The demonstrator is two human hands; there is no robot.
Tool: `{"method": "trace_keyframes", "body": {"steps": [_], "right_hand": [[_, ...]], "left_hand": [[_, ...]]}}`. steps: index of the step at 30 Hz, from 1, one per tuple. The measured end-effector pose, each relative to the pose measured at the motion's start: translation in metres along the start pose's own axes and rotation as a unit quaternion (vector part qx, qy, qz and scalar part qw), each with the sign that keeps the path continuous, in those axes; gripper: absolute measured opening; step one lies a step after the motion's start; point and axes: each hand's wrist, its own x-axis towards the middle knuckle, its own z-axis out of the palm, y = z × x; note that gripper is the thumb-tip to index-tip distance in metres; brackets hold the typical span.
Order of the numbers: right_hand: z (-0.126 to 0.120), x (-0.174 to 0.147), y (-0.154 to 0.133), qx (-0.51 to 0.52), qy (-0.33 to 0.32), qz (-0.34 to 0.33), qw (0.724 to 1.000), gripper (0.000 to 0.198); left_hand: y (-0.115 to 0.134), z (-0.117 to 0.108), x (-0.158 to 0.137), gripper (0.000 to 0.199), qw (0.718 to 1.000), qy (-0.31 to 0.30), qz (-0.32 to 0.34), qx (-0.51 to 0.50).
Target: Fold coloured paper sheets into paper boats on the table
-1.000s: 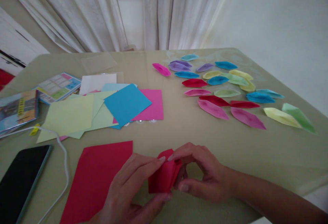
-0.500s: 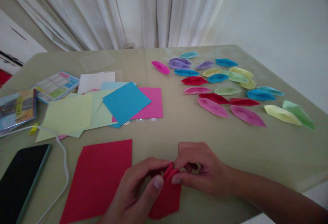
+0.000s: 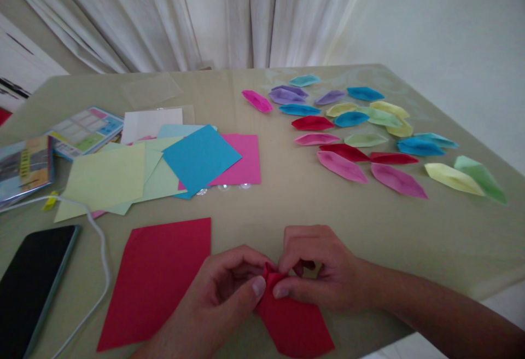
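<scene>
A piece of red paper (image 3: 296, 320) with a folded top edge is pinched between both hands above the near part of the table. My left hand (image 3: 223, 293) is closed, thumb and fingers gripping the fold from the left. From the right, my right hand (image 3: 318, 268) is also closed, its thumb and index finger squeezing the same fold close by. The lower part of the paper hangs loose toward me. A flat red sheet (image 3: 159, 282) lies to the left, partly behind my left forearm.
Several folded paper boats (image 3: 342, 166) in many colours are spread over the table's right side. Left of them lie coloured sheets (image 3: 203, 159), booklets (image 3: 86, 129), a phone (image 3: 35, 282) and a white cable (image 3: 102, 249). Curtains (image 3: 262, 14) hang behind the table.
The loose lower part of the red paper has swung to the right and shows more of its surface. Both hands keep their pinch near the same spot. The view has tilted slightly.
</scene>
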Motion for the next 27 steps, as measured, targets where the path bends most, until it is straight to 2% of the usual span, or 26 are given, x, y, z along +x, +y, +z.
{"method": "trace_keyframes", "body": {"steps": [4,11,16,27], "right_hand": [[0.000,0.001,-0.001,0.002,0.004,-0.002,1.000,0.022],[0.003,0.000,-0.001,0.003,-0.012,-0.022,1.000,0.022],[0.003,-0.002,0.003,-0.009,-0.016,-0.028,0.999,0.023],[0.004,-0.002,0.000,-0.027,-0.043,-0.004,0.999,0.025]], "left_hand": [[-0.002,0.001,0.001,0.022,1.000,-0.008,-0.001,0.005],[-0.004,0.002,0.002,0.012,0.994,0.012,0.029,0.103],[0.001,0.002,0.001,0.012,0.989,0.008,0.042,0.145],[0.005,0.000,0.001,0.010,0.958,-0.005,0.070,0.279]]}}
